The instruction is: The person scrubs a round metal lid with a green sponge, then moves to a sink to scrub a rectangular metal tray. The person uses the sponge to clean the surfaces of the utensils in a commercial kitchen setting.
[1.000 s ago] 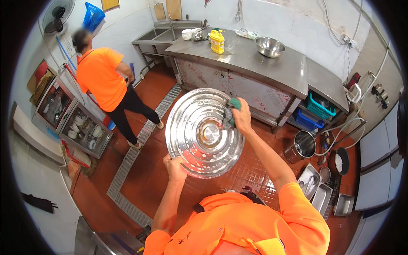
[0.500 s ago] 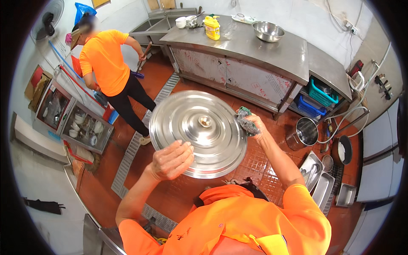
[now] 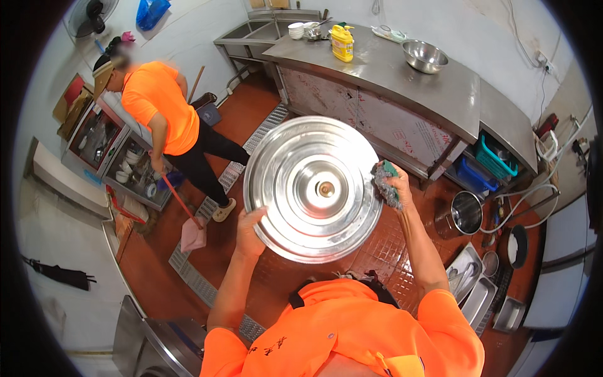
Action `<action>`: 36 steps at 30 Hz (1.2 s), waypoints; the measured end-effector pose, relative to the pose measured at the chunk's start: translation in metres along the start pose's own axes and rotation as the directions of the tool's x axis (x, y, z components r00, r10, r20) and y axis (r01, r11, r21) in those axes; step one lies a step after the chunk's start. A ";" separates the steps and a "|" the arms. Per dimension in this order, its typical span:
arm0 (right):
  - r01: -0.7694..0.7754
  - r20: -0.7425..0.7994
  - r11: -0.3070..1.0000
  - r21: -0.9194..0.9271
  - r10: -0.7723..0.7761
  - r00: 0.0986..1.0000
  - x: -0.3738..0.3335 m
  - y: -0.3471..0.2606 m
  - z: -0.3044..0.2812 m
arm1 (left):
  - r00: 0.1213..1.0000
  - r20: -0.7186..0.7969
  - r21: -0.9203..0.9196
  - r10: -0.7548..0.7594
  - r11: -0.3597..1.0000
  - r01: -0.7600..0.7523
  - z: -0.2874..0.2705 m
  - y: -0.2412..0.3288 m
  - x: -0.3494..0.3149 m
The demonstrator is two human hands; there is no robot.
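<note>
A large round stainless steel lid [image 3: 286,182] with ringed steps and a small centre knob [image 3: 326,189] is held up in front of me, its top side towards me. My left hand [image 3: 251,234] grips its lower left rim, with the thumb on top and the fingers hidden behind. At the right rim my right hand [image 3: 399,187] is closed around a grey and green scouring pad [image 3: 386,185], which lies against the lid's edge. Whether the fingers of that hand also support the lid from below, I cannot tell.
A person in orange [image 3: 160,107] stands at the left with a red-handled dustpan [image 3: 193,235]. Behind the lid runs a steel counter [image 3: 377,75] bearing a yellow jug [image 3: 342,44] and a metal bowl [image 3: 425,56]. A steel pot [image 3: 466,212] and trays [image 3: 479,300] sit on the right floor.
My left hand has gone from raised fingers over the lid's lower left to a grip on its rim. The lid has tilted. The other person has turned, and a dustpan now shows.
</note>
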State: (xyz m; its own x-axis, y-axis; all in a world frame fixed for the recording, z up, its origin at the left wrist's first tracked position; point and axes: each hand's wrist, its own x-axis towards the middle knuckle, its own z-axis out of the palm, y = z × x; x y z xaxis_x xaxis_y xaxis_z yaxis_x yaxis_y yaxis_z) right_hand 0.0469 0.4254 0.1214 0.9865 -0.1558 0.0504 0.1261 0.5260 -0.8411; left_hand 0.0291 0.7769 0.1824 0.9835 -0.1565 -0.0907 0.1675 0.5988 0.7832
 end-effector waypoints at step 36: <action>0.223 0.423 0.770 -0.597 0.066 0.904 0.066 0.011 0.107 | 0.999 0.026 0.420 0.022 0.907 -0.031 0.007 -0.014 -0.045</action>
State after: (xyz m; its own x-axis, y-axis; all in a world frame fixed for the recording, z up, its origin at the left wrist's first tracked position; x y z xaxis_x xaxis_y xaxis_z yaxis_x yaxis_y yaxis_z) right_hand 0.1243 0.5101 0.1732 0.9440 0.2478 0.2180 0.2551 -0.1290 -0.9583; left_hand -0.0180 0.7700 0.1793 0.9848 -0.1636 -0.0575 0.0929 0.2177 0.9716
